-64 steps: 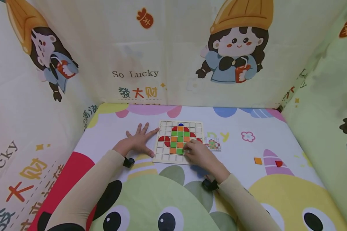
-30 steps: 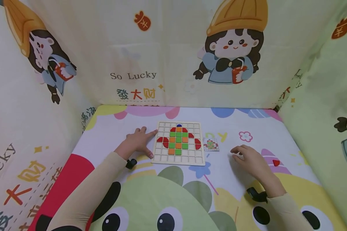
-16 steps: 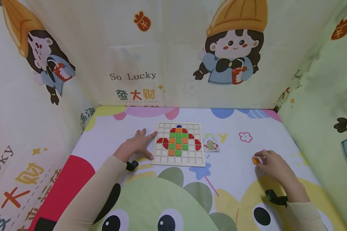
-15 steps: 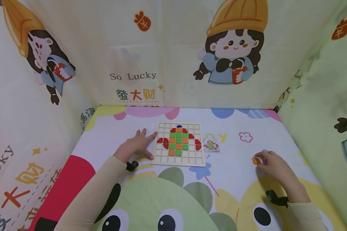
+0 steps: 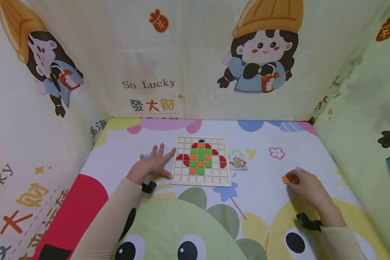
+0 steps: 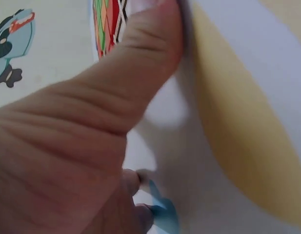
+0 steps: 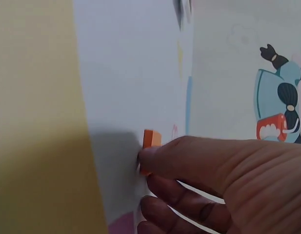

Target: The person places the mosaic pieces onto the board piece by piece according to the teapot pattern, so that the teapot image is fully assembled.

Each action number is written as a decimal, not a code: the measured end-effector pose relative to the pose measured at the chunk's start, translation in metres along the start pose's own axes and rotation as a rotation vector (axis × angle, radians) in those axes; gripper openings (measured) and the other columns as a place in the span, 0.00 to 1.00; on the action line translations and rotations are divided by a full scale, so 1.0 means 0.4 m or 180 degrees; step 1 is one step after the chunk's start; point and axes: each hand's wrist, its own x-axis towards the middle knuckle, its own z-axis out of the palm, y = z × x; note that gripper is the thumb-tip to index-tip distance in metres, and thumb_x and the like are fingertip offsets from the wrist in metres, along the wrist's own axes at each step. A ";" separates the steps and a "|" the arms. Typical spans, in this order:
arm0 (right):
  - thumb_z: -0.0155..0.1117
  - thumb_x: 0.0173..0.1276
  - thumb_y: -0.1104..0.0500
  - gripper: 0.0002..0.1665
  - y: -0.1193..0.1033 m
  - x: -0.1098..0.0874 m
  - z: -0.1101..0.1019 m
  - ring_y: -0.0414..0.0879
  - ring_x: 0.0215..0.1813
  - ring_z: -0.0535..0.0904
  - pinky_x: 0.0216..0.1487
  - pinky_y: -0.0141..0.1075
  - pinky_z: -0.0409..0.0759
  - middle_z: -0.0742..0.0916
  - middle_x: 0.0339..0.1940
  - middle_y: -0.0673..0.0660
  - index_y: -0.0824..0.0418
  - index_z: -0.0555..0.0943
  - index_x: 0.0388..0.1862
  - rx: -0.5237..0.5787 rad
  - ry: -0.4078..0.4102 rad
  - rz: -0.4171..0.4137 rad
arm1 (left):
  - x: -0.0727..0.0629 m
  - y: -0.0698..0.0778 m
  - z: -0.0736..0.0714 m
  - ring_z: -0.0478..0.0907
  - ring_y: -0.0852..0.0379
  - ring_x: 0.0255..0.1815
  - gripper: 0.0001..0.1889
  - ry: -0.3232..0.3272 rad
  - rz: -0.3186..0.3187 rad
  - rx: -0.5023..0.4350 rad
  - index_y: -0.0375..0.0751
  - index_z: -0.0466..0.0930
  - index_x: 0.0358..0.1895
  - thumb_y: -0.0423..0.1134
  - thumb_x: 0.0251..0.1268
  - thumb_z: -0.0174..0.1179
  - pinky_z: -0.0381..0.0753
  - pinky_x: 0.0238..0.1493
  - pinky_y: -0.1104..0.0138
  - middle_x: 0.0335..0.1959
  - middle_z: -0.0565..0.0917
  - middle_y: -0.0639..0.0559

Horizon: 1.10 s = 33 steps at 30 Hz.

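On the table, in the head view, lies a pale wooden grid board (image 5: 219,177), partly filled with red, green, orange and blue pieces. My left hand (image 5: 150,167) rests at its left edge with fingers spread, thumb and forefinger touching the board. In the left wrist view the thumb (image 6: 140,63) reaches the board's edge. Well to the right, my right hand (image 5: 307,184) pinches an orange square tile (image 5: 285,180) between thumb and fingers. The right wrist view shows that orange tile (image 7: 151,138) edge-on above the thumb tip. The red piece seen earlier near there is hidden.
A small printed pattern card (image 5: 238,163) lies just right of the board. The tablecloth (image 5: 256,187) carries cartoon prints. Printed fabric walls (image 5: 198,101) stand at the back and both sides of the table.
My right hand has moved from the board out to the right and picked the orange tile between its fingers. My left hand has stayed at the board's left edge.
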 end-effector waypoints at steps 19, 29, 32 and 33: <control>0.76 0.60 0.58 0.16 -0.196 0.038 0.082 0.46 0.37 0.75 0.37 0.37 0.77 0.85 0.37 0.52 0.60 0.82 0.44 0.0333 -0.0174 -0.0345 | 0.013 -0.020 0.009 0.36 0.25 0.83 0.63 0.0593 0.0173 -0.0067 0.65 0.57 0.82 0.66 0.36 0.82 0.42 0.61 0.14 0.85 0.45 0.35; 0.75 0.59 0.57 0.15 -0.332 0.074 0.149 0.43 0.33 0.73 0.34 0.35 0.74 0.85 0.38 0.50 0.56 0.81 0.42 0.0277 -0.0122 -0.0710 | 0.010 -0.015 0.000 0.37 0.25 0.83 0.63 0.0498 0.0088 -0.0095 0.64 0.57 0.81 0.65 0.35 0.83 0.44 0.60 0.13 0.84 0.46 0.35; 0.75 0.58 0.57 0.14 -0.360 0.086 0.162 0.44 0.34 0.74 0.36 0.36 0.74 0.85 0.38 0.50 0.55 0.81 0.42 0.0260 -0.0152 -0.0712 | 0.011 -0.010 -0.002 0.36 0.25 0.83 0.63 0.0496 0.0090 -0.0136 0.64 0.57 0.81 0.65 0.35 0.83 0.43 0.61 0.14 0.84 0.45 0.35; 0.75 0.58 0.57 0.14 -0.367 0.089 0.167 0.43 0.34 0.74 0.36 0.36 0.75 0.85 0.38 0.49 0.54 0.81 0.42 0.0258 -0.0183 -0.0705 | 0.011 -0.008 -0.002 0.36 0.25 0.83 0.63 0.0491 0.0090 -0.0152 0.64 0.57 0.81 0.64 0.35 0.83 0.42 0.61 0.14 0.84 0.45 0.35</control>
